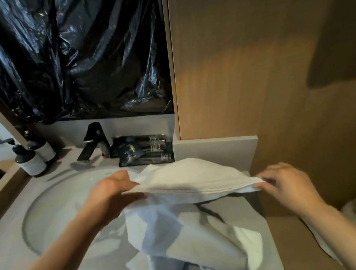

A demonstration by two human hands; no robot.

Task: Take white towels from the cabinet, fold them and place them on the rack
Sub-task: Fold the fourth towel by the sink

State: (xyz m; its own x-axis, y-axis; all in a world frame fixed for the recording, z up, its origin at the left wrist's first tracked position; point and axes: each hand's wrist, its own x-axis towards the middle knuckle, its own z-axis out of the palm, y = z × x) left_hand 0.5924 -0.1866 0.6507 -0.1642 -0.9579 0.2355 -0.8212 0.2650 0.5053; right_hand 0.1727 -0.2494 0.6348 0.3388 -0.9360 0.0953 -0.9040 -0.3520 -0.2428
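Pinching opposite ends, the left grip [111,193] and right grip [287,187] are stretching the towel [191,177] taut — evidently soft, limp, light.

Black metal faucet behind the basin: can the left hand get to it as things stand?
Probably, but not freely. The left hand holds one end of the white cloth towel, so its grip is taken. The path to the black metal faucet looks open, over the round grey basin with nothing between.
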